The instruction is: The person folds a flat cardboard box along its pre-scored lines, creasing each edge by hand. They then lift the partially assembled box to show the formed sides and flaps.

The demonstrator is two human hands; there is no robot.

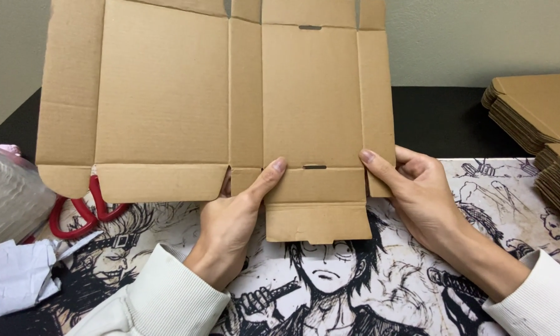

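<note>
Cardboard box blank (168, 99), flat and unfolded, is held upright over the counter (454, 124) and its drawn mat (329, 274). At far left lie crumpled paper (21, 274) and red scissors (74, 211), partly behind the blank's lower edge. The left hand (230, 224) grasps the bottom edge, thumb pressed on the front near a slot. The right hand (417, 193) pinches the right flap the same way. It looks light and stiff but bendable along its creases; edges beside the fold lines seem the best hold. Stacked blanks (541, 124) sit at right
</note>
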